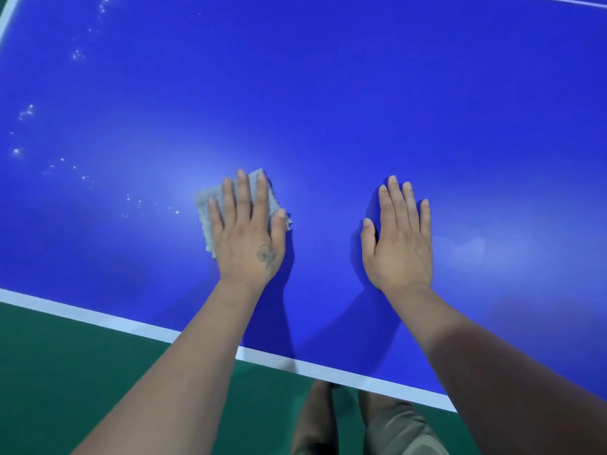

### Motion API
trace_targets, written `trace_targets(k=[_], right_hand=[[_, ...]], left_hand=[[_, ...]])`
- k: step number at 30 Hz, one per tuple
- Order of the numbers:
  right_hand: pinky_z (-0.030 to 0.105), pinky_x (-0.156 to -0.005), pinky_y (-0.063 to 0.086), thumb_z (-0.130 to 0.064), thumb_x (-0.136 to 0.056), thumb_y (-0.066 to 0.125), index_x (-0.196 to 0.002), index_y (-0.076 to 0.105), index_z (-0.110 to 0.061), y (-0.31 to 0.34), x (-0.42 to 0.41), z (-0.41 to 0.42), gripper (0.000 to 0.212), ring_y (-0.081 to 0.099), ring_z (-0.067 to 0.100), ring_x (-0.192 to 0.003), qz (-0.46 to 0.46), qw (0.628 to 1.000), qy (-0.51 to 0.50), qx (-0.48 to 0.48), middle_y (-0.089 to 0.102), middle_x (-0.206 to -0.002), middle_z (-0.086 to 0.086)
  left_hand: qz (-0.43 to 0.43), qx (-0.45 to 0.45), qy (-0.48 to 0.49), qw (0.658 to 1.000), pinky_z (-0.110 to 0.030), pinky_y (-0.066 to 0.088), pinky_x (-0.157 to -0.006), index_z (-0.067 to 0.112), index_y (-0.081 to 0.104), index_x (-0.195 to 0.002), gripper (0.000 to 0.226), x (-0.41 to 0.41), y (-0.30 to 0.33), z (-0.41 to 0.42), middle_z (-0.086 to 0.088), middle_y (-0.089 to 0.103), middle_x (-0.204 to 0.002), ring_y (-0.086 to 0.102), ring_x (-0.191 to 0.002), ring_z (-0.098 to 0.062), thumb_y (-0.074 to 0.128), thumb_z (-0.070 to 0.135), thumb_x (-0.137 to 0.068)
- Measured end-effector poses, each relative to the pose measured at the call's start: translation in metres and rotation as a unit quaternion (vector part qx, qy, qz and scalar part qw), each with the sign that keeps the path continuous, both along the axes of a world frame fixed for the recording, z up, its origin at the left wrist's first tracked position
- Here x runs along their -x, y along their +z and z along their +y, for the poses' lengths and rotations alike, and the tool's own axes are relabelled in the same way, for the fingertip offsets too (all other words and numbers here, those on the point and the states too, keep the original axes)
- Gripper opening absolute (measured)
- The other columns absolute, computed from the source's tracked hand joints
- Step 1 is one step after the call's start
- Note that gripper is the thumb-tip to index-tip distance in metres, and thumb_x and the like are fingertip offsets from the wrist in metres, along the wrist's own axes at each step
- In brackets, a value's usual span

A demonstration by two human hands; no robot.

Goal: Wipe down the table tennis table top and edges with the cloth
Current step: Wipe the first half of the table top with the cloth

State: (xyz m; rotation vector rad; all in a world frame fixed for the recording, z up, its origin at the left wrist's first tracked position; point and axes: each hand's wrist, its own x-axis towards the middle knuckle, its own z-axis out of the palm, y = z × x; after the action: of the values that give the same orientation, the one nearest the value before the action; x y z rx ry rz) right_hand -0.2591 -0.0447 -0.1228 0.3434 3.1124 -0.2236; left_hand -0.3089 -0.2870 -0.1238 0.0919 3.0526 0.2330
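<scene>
Bare forearms, no sleeves; flower tattoo [267,256] on left hand [248,231]; khaki trousers [377,428]

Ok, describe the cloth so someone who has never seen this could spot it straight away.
Start at the blue table top with the white stripe along its near edge. Two hands lie flat on it; the cloth is the small grey rag with ragged edges under the left hand, while the right hand presses bare table.

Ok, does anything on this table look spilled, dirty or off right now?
Yes. White droplets or specks dot the blue table top left of the cloth, which the left hand presses flat. The right hand rests on bare surface. No damage shows.
</scene>
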Motion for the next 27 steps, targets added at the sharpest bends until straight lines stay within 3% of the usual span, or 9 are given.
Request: trace_targets(k=[8,13,17,23,27], right_hand=[[0.052,-0.135,0.010,-0.040,-0.109,0.030,-0.169,0.028,-0.011,0.000,0.001,0.000,0.066,0.005,0.020,-0.167,0.000,1.000,-0.002,-0.001,0.015,-0.180,0.001],[0.050,-0.134,0.012,-0.040,-0.107,0.033,-0.166,0.033,-0.011,0.002,0.008,0.002,0.066,0.014,0.019,-0.166,0.023,0.999,-0.006,0.047,0.020,-0.179,0.000],[0.050,-0.135,0.005,-0.047,-0.110,0.033,-0.169,0.024,-0.010,0.008,0.029,-0.001,0.070,0.007,0.020,-0.167,0.037,0.998,0.034,0.046,0.012,-0.180,0.002],[0.053,-0.135,0.004,-0.040,-0.110,0.022,-0.169,0.023,-0.007,0.001,0.075,0.000,0.068,0.003,0.023,-0.167,0.015,0.999,0.018,0.025,0.012,-0.180,0.006],[0.052,-0.135,0.005,-0.036,-0.106,0.022,-0.169,0.021,-0.005,-0.004,0.081,0.004,0.070,0.004,0.025,-0.167,0.009,1.000,-0.008,0.007,0.010,-0.180,0.008]], left_hand=[[-0.008,-0.006,-0.154,0.988,-0.058,0.016,-0.131,0.023,0.012,-0.172,0.068,-0.077,0.013,0.025,-0.003,0.007,-0.179,0.001,-0.166,-0.026,0.033,0.051,-0.113],[-0.020,-0.015,-0.125,0.992,-0.060,0.020,-0.130,0.025,0.022,-0.170,0.065,-0.107,0.011,-0.015,-0.002,0.013,-0.179,0.008,-0.166,-0.026,0.039,0.048,-0.112],[-0.019,-0.005,-0.068,0.998,-0.058,0.014,-0.132,0.026,0.015,-0.171,0.066,-0.076,0.009,-0.037,-0.001,0.011,-0.179,0.004,-0.166,-0.025,0.033,0.048,-0.112],[-0.010,-0.012,0.020,1.000,-0.059,0.009,-0.132,0.027,0.010,-0.172,0.066,0.020,-0.001,-0.020,-0.005,0.009,-0.179,0.004,-0.166,-0.030,0.019,0.054,-0.111],[0.002,-0.025,-0.024,0.999,-0.060,0.007,-0.131,0.024,0.016,-0.171,0.067,0.057,-0.002,0.023,-0.008,0.012,-0.179,0.006,-0.165,-0.034,0.021,0.054,-0.111]])
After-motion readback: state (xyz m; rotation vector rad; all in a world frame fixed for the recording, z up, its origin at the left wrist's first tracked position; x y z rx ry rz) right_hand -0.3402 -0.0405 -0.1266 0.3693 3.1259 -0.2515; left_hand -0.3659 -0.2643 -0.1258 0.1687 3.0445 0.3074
